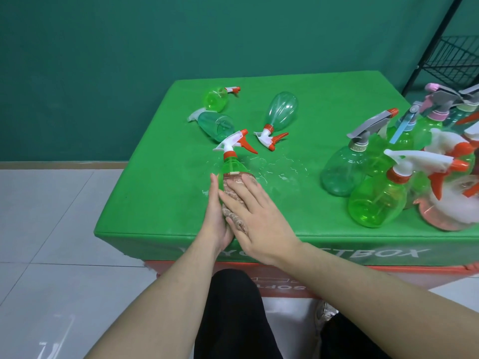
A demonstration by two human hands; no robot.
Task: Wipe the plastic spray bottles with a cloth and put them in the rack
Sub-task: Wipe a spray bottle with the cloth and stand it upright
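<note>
Your left hand (216,216) lay flat along the left side of a light-green spray bottle (231,165) at centre frame, fingers straight; your right hand (255,218) pressed a brownish cloth (233,195) onto the bottle's body, fingers straight and spread, gripping nothing; the bottle's white-and-orange trigger head (234,142) pointed toward the upper part of the frame. Three more bottles lay on their sides on the green-covered box (155,203) above your hands; a crowd of upright bottles (375,200) stood at the right edge; a black wire rack (451,60) showed in the upper right corner. White lettering on the box's front edge read "BOX" at its end, the rest hidden behind your arms; upside-down letters "SOFT" showed on the orange base below.
</note>
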